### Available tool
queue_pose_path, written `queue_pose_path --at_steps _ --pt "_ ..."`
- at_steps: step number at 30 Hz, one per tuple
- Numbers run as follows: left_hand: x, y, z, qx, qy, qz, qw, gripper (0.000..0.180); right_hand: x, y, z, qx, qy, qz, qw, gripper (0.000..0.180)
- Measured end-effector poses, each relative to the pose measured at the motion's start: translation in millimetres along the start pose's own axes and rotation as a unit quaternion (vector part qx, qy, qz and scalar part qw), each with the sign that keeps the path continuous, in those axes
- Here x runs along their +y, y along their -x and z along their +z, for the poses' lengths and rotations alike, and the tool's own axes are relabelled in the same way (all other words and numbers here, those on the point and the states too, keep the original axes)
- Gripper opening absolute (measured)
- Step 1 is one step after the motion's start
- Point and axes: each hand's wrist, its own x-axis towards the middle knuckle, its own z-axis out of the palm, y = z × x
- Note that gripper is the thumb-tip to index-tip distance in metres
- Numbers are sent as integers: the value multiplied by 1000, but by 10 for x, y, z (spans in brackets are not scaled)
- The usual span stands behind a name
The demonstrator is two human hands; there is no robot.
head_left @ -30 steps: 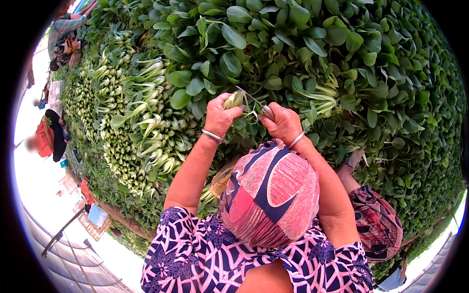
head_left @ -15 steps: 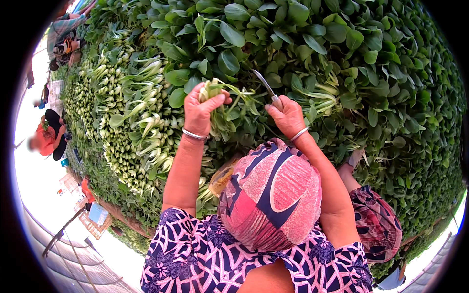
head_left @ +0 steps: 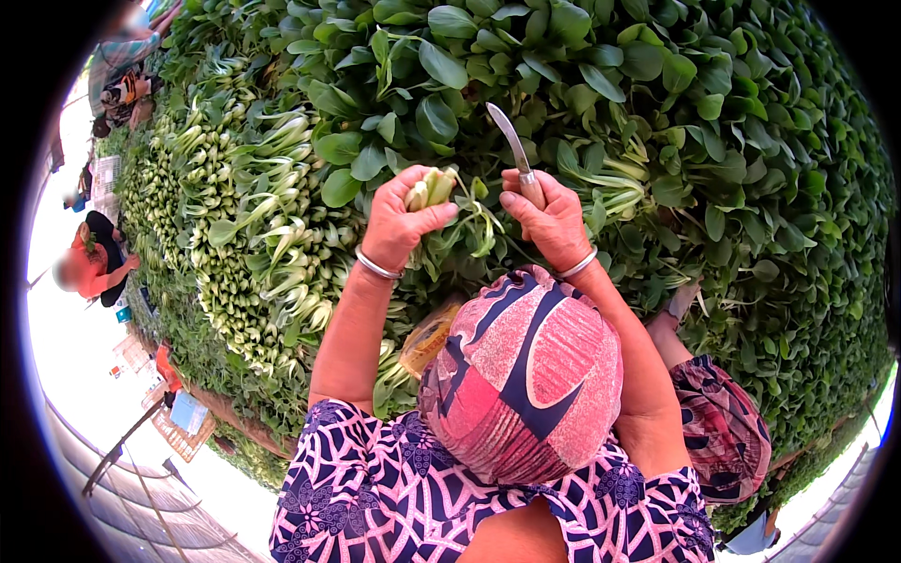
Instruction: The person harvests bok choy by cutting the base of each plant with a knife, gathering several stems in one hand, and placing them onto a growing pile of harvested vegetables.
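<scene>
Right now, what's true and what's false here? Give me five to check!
1. The right hand holds a knife. True.
2. The left hand is empty. False: it holds a bunch of greens.
3. There's a silvery bracelet on the left wrist. True.
4. The knife blade is touching the bunch of greens. False: they are apart.
5. The cap is plain yellow. False: it's patterned in pink and dark blue.

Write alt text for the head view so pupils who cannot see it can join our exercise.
A person's left hand holds a bok choy head in its grip, while the right hand holds a curved knife pointing forward. Pale-stemmed bok choy lies heaped on the left; broad green leaves spread densely ahead and to the right.
</scene>
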Motion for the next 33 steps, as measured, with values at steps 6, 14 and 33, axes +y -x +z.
queue_pose_path --at_steps 6,14,33 --pt "-127 39 230 -39 13 -36 999 28 -174 1 0 -137 -65 54 987 26" --pt "-127 64 -27 -6 -495 95 863 26 -69 114 -123 -134 -12 121 984 13" --pt "-745 -193 -623 114 -633 46 764 28 306 -189 242 -90 415 43 904 37"
